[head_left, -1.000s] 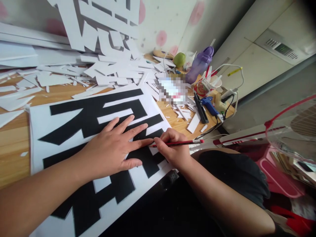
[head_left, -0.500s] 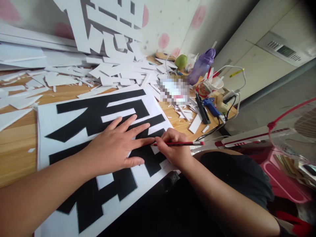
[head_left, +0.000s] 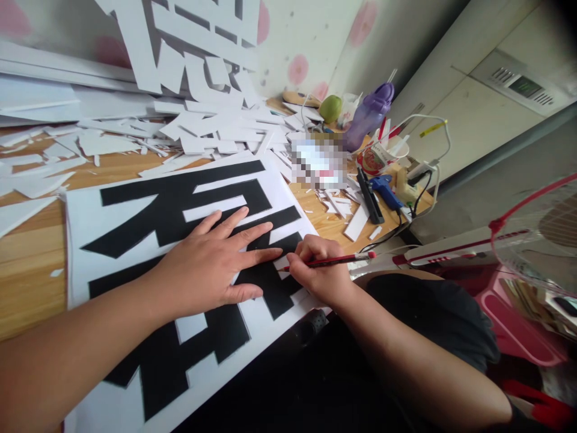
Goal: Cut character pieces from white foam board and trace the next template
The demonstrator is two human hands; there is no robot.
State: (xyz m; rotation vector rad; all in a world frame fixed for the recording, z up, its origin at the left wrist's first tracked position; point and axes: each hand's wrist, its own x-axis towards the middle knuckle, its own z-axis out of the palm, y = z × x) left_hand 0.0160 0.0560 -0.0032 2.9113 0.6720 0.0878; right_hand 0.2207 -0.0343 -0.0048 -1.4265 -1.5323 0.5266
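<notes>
A white sheet [head_left: 97, 219] printed with a large black character [head_left: 171, 198] lies on the wooden table. My left hand [head_left: 211, 261] rests flat on it, fingers spread, pressing it down. My right hand [head_left: 315, 270] is closed around a red pencil [head_left: 336, 260]; the pencil's tip touches the sheet just beyond my left fingertips, near the sheet's right edge.
White cut scraps [head_left: 211, 129] pile up at the back of the table, with large white cut-out characters [head_left: 189, 42] leaning on the wall. At the right stand a purple bottle [head_left: 367, 114], a green fruit [head_left: 331, 108], a cup of pens [head_left: 378, 156] and a blue glue gun [head_left: 385, 189]. A red fan guard [head_left: 536, 234] is at far right.
My right hand and the pencil have shifted slightly, the pencil's far end tilting upward. My left hand stays flat on the sheet.
</notes>
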